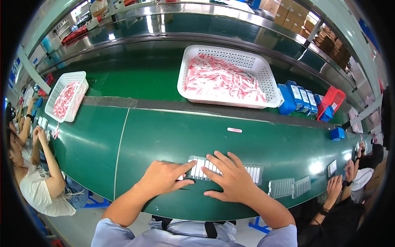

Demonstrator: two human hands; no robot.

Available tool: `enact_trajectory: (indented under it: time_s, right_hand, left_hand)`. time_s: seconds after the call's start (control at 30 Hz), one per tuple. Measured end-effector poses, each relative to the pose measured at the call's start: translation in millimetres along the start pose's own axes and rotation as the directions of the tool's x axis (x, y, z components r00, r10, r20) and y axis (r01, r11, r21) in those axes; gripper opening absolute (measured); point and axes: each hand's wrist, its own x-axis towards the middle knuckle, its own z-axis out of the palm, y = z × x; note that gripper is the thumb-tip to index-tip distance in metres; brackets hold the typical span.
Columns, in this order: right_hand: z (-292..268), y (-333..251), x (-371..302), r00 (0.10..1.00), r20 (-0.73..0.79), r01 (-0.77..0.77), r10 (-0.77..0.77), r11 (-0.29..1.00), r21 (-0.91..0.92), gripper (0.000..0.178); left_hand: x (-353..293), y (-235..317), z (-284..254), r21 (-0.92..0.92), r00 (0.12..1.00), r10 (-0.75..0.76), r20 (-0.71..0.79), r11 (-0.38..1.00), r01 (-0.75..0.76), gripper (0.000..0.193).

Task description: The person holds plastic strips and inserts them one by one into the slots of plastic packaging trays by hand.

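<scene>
A clear plastic blister tray (256, 174) lies in front of me, its slots filled with slim white sticks (199, 168). My left hand (164, 178) is at the tray's left end, index fingertip on the first sticks, other fingers curled. A small pink-and-white stick (181, 177) peeps out between that index finger and thumb, mostly hidden by the hand. Across the middle of the tray my right hand (230, 179) lies spread, its fingertips on the sticks and nothing in its grasp. It hides part of the row.
An unfilled clear tray (281, 188) lies right of my right hand. Beyond is one loose pink stick (234, 130). A large white basket (269, 88) of pink-and-white sticks stands behind, beside blue boxes (294, 98) and a red basket (331, 101). Co-workers sit on both sides.
</scene>
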Motion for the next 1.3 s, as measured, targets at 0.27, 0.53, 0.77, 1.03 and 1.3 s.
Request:
enact_trajectory:
  time_s: [0.27,0.53,0.77,1.03,1.3]
  right_hand:
    - [10.3,0.9,1.9,0.998,-0.019,-0.062,0.061,0.998,-0.026,0.059]
    - [14.2,-4.5,2.9,0.998,-0.054,-0.048,0.044,0.996,-0.069,0.060]
    - [-8.3,4.8,-9.6,0.987,-0.082,-0.134,0.135,0.991,0.015,0.066]
    - [-56.7,28.8,-86.3,0.874,-0.063,-0.480,0.482,0.876,0.044,0.057]
    - [-26.5,22.0,-106.5,0.846,-0.151,-0.517,0.512,0.856,0.006,0.052]
  left_hand:
    - [-1.0,-7.4,9.0,-0.015,0.998,-0.051,-0.021,0.999,0.050,0.065]
    - [-0.8,-6.4,10.0,-0.018,0.999,-0.042,-0.027,0.999,0.042,0.065]
    - [4.3,-1.7,8.1,-0.071,0.990,-0.138,-0.014,0.988,0.136,0.074]
    - [5.0,3.1,8.3,-0.028,0.971,-0.237,0.036,0.971,0.238,0.080]
    - [4.3,3.4,4.9,-0.035,0.969,-0.243,0.052,0.969,0.245,0.081]
